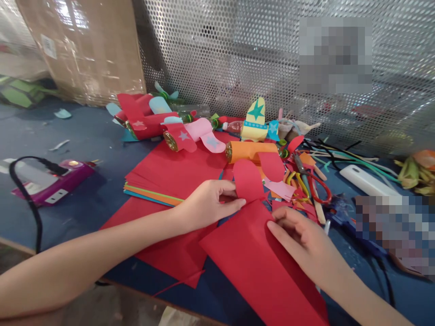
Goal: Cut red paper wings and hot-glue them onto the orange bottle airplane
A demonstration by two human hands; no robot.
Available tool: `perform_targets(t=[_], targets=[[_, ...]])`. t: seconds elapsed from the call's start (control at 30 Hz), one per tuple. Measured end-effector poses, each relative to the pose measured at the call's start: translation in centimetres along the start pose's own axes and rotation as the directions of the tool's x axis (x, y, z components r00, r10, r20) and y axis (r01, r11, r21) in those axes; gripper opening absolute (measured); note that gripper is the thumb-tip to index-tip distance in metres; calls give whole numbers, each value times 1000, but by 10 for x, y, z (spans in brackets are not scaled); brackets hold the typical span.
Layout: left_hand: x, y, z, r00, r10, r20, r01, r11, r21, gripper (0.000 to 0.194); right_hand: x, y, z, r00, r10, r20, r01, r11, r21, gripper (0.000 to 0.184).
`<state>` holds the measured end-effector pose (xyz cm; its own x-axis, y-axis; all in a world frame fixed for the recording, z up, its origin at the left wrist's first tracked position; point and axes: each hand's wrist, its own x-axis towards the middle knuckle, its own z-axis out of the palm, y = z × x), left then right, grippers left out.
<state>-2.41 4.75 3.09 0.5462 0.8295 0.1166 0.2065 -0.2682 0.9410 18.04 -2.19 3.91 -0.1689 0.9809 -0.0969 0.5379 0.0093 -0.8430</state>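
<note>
My left hand (212, 206) is closed, pinching the lower edge of a rounded red paper cutout (248, 179) between thumb and fingers. Below it, a large red paper sheet (254, 258) lies at a slant, and my right hand (302, 240) grips its right edge with the thumb on top. A second rounded red piece (272, 166) is just behind, against a bottle wrapped in orange paper (249, 151). Under my left forearm are more red sheets (173, 167), stacked over green, orange and blue ones.
Paper-covered bottles with stars (176, 138) line the back, before a perforated metal panel (217, 54). Right of the paper lie red-handled scissors (321, 192), scraps, a blue glue gun (353, 231) and a white stick-like object (369, 181). A purple power strip (57, 183) sits left.
</note>
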Motion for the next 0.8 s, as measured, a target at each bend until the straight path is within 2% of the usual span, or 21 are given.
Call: perform_targets(t=[0.37, 0.8], targets=[[-1, -1, 1, 999, 27, -17, -26, 997, 68, 15, -1, 7, -5, 999, 16, -29, -14, 999, 51, 18], [-3, 3, 2, 999, 23, -33, -21, 997, 70, 15, 1, 6, -8, 1000, 28, -10, -28, 1000, -3, 19]])
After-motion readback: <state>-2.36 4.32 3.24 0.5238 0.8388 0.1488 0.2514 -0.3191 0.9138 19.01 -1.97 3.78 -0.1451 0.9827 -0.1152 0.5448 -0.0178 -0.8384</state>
